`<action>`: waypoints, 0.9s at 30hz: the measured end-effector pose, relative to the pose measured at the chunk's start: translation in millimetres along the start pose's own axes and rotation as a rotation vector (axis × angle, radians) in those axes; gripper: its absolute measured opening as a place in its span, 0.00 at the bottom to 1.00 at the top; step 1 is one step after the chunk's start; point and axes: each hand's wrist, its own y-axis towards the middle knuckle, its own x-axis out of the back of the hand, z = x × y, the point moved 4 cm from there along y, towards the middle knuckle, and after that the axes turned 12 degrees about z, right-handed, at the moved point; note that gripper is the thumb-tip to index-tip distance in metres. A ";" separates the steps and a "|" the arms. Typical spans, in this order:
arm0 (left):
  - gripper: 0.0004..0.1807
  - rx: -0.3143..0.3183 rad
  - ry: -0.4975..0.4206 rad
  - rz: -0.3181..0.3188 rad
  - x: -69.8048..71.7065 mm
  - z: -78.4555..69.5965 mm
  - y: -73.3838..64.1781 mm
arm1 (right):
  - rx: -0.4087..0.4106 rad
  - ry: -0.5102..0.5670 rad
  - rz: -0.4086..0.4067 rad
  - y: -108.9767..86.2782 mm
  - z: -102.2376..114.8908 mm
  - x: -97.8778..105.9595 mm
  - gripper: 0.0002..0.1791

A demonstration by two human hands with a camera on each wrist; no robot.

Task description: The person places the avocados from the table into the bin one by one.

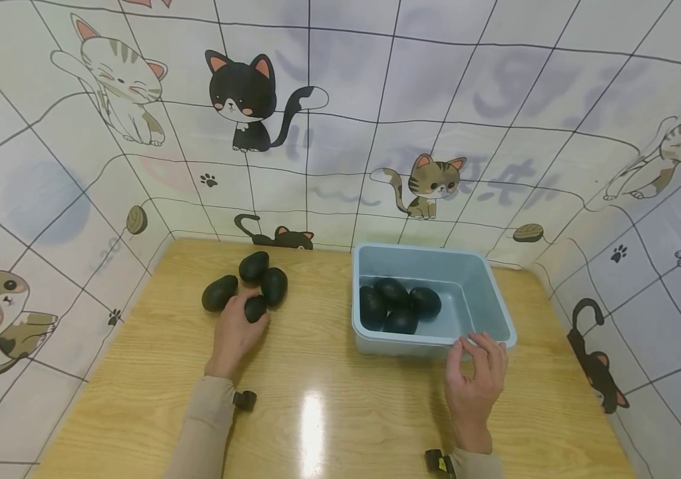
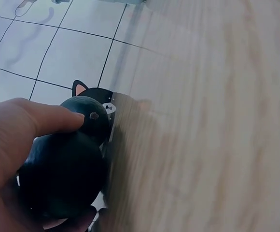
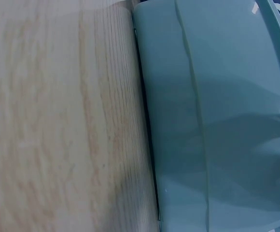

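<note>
Head view shows the left hand [image 1: 237,339] pinching a dark avocado [image 1: 255,309] left of the bin [image 1: 406,347], the right hand [image 1: 476,382] at the bin's near rim, its grip unclear; a slip could set neighbouring avocados [image 1: 274,287] rolling.

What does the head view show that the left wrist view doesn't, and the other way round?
Only the head view shows the right hand at the near rim of the blue tub, and the avocados lying inside it.

Only the left wrist view shows the small stem mark on one avocado, beside a fingertip.

Both show the left hand gripping an avocado, the wooden table and the wall with cat drawings.
</note>
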 end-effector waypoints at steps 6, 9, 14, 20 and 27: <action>0.30 -0.016 0.012 -0.001 1.6 -2.8 -2.0 | -0.003 -0.001 0.002 -0.1 -0.2 0.3 0.04; 0.30 -0.014 0.010 -0.007 3.6 -4.3 -3.7 | -0.006 -0.002 0.011 -0.2 -0.2 0.1 0.04; 0.30 -0.008 0.004 -0.016 6.0 -7.7 -5.8 | 0.000 -0.001 0.013 -0.1 -0.4 -0.4 0.04; 0.29 -0.022 0.000 -0.032 9.2 -13.9 -5.6 | -0.004 -0.015 0.013 -0.3 -1.1 -0.1 0.04; 0.29 -0.035 0.010 -0.024 11.7 -19.0 -6.2 | -0.003 -0.013 0.009 -0.5 -1.0 0.2 0.04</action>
